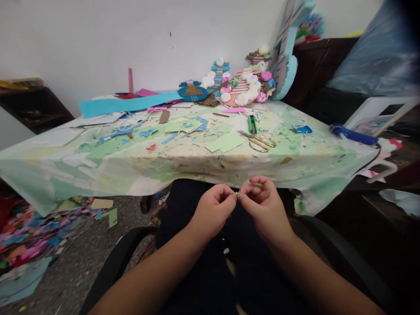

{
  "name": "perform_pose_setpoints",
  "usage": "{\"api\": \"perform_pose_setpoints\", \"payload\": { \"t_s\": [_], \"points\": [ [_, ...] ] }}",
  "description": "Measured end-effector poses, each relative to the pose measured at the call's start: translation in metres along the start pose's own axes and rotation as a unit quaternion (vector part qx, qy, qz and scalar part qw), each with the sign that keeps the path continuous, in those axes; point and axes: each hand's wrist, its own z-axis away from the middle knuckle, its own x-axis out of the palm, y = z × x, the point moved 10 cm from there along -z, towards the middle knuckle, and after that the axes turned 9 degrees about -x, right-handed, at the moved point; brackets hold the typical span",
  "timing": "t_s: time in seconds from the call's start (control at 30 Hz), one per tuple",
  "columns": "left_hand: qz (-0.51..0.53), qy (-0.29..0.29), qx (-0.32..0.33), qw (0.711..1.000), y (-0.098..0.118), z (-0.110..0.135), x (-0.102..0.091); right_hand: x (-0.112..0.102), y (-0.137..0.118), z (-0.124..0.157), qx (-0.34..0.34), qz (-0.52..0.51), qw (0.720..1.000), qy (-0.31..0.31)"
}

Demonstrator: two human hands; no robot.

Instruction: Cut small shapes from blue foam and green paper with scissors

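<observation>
A tiny light green piece of paper is pinched between my two hands, just in front of the table's edge and above my lap. My left hand grips it from one side with thumb and forefinger. From the other side, my right hand holds it in the same way, its other fingers loosely curled. Most of the piece is hidden by the fingertips. On the table beyond lie light green paper sheets, gold-handled scissors and a green-and-black cutter.
Paper scraps litter the cloth-covered table. Decorated paper instrument models lean against the wall. A blue glue gun rests at the right corner, its cord hanging. Colourful scraps cover the floor at left. Chair arms flank me.
</observation>
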Motion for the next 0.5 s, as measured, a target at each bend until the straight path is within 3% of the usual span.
{"api": "perform_pose_setpoints", "payload": {
  "t_s": [0.27, 0.5],
  "points": [
    [0.020, -0.015, -0.034, 0.999, -0.008, -0.001, 0.009, -0.005, 0.002, 0.002, -0.003, -0.075, 0.997, 0.031],
    [-0.013, -0.021, 0.051, 0.998, 0.008, 0.005, 0.009, 0.002, 0.003, 0.000, 0.030, -0.113, 0.993, 0.019]
  ]
}}
